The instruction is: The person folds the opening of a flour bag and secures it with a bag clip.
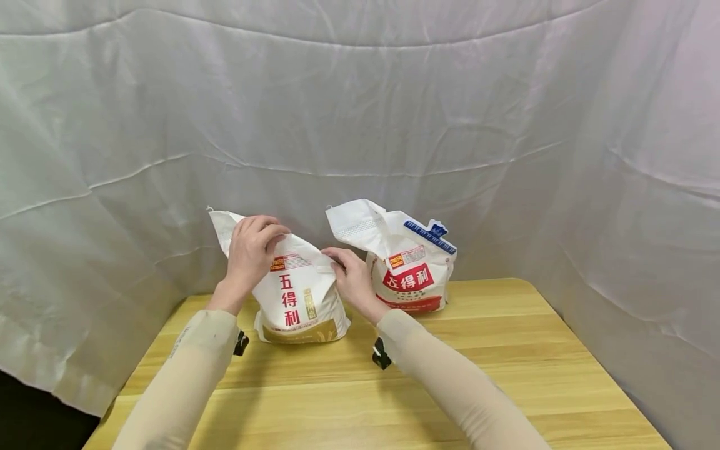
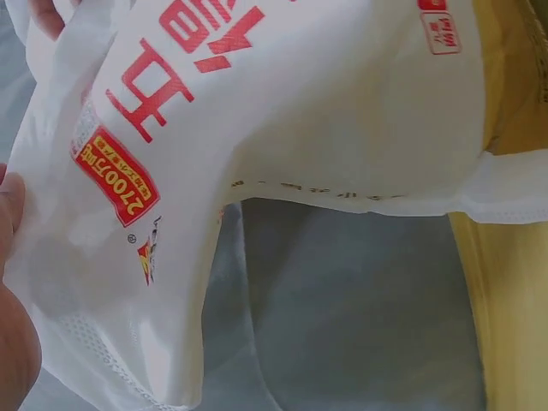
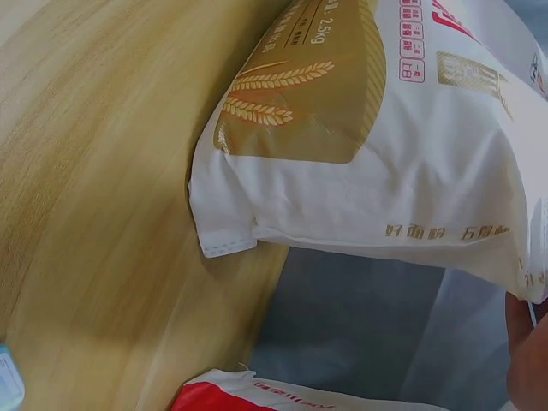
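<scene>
Grey cloth backdrop behind, wood-grain table below. Gold-base bag, white, stands at the table's 11 o'clock, loose top corner poking out toward 10. Left hand at the bag's 10 o'clock, fingers curled over the top edge, grasping it. Right hand at the bag's 2 o'clock, thumb and finger pinching the other end of the top. Red-label bag, also white, sits from there toward 2 o'clock, no hand on it; blue clip along its upper edge on the 1 o'clock side, free flap sticking out to 10.

Progress, my read: red-label bag looks done, clip already on. Gold-base bag looks partway: top stretched between both hands, no clip visible on it, so securing that top seems left. Can't tell how far the edge is folded.
</scene>
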The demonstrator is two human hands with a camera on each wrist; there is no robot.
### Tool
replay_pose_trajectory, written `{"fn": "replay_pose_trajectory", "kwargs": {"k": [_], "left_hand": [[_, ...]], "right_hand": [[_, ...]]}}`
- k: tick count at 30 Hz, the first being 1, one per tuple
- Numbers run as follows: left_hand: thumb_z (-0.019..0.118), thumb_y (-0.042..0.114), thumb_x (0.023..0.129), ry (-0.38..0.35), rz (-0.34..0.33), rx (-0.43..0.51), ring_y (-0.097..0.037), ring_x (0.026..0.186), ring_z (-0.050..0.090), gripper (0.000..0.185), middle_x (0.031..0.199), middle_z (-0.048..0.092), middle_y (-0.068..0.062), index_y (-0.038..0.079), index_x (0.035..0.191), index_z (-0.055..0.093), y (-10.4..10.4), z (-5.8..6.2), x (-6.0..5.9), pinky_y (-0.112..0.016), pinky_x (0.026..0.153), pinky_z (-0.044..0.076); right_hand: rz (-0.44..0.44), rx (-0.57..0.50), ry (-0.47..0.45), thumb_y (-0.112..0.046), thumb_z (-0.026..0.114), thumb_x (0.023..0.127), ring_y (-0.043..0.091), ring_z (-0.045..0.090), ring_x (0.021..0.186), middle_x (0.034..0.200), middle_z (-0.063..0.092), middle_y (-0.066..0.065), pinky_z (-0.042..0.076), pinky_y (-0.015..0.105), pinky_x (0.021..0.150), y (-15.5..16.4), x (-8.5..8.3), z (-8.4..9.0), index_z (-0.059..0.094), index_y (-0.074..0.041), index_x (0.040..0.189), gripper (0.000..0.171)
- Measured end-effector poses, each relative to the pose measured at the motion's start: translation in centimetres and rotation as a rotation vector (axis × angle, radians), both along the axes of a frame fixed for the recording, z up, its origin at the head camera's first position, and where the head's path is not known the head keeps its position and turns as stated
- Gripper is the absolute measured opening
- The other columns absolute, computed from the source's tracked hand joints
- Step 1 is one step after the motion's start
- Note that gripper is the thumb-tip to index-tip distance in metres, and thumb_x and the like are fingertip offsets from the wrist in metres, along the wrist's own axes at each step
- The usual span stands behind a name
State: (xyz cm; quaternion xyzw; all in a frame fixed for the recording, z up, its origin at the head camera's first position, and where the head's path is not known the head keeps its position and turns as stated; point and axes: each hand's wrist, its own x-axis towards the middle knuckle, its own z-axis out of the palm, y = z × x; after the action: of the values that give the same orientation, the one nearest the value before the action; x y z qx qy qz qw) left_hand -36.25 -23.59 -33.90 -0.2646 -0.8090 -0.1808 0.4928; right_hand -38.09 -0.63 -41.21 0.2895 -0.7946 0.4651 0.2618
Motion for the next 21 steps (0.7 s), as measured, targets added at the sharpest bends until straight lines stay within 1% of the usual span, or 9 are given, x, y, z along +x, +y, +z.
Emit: {"fn": "replay_pose_trajectory", "kwargs": {"k": [4, 7, 11, 16, 18, 21], "left_hand": [[0.077, -0.003, 0.088, -0.016, -0.005, 0.007, -0.038, 0.098, 0.061, 0.009, 0.098, 0.072, -0.014, 0.005, 0.092, 0.078, -0.01, 0.21, -0.08, -0.055, 0.094, 0.046], [0.078, -0.002, 0.087, -0.048, -0.009, 0.023, -0.038, 0.096, 0.06, 0.008, 0.096, 0.071, -0.012, 0.006, 0.091, 0.079, -0.18, 0.29, -0.11, -0.055, 0.09, 0.046], [0.079, -0.002, 0.086, -0.086, -0.007, 0.045, -0.036, 0.095, 0.059, 0.01, 0.094, 0.071, -0.01, 0.007, 0.09, 0.079, -0.42, 0.17, -0.2, -0.053, 0.086, 0.045], [0.079, -0.002, 0.086, -0.081, -0.009, 0.037, -0.035, 0.092, 0.058, 0.009, 0.093, 0.07, -0.01, 0.007, 0.09, 0.079, -0.45, 0.02, -0.32, -0.051, 0.083, 0.044], [0.078, -0.001, 0.087, -0.07, -0.008, 0.033, -0.034, 0.092, 0.058, 0.009, 0.093, 0.07, -0.009, 0.007, 0.09, 0.079, -0.44, -0.02, -0.3, -0.051, 0.082, 0.044], [0.078, -0.001, 0.087, -0.052, -0.005, 0.029, -0.033, 0.092, 0.058, 0.009, 0.093, 0.071, -0.009, 0.007, 0.091, 0.079, -0.4, -0.09, -0.27, -0.051, 0.083, 0.045]], "right_hand": [[0.015, -0.004, 0.006, 0.005, 0.061, 0.1, 0.02, 0.069, 0.11, 0.116, 0.074, 0.006, 0.056, 0.034, 0.096, 0.12, -0.25, -0.09, 0.075, -0.01, 0.122, 0.03], [0.016, -0.003, -0.006, 0.004, 0.061, 0.1, 0.019, 0.069, 0.106, 0.113, 0.074, 0.006, 0.057, 0.034, 0.092, 0.16, -0.32, -0.11, 0.075, -0.011, 0.121, 0.029], [0.014, -0.01, 0.004, 0.004, 0.063, 0.099, 0.019, 0.069, 0.101, 0.109, 0.073, 0.006, 0.058, 0.033, 0.088, 0.16, -0.33, -0.19, 0.076, -0.011, 0.119, 0.028], [0.006, -0.029, 0.014, 0.005, 0.064, 0.097, 0.019, 0.069, 0.098, 0.107, 0.073, 0.006, 0.059, 0.031, 0.085, 0.12, -0.31, -0.34, 0.076, -0.011, 0.118, 0.029], [0.005, -0.044, 0.0, 0.005, 0.065, 0.097, 0.02, 0.069, 0.099, 0.109, 0.073, 0.007, 0.059, 0.031, 0.086, 0.05, -0.2, -0.31, 0.076, -0.01, 0.119, 0.029], [0.008, -0.072, -0.052, 0.004, 0.065, 0.098, 0.021, 0.07, 0.103, 0.112, 0.074, 0.008, 0.059, 0.031, 0.089, -0.05, 0.1, -0.18, 0.074, -0.01, 0.123, 0.03]]}}
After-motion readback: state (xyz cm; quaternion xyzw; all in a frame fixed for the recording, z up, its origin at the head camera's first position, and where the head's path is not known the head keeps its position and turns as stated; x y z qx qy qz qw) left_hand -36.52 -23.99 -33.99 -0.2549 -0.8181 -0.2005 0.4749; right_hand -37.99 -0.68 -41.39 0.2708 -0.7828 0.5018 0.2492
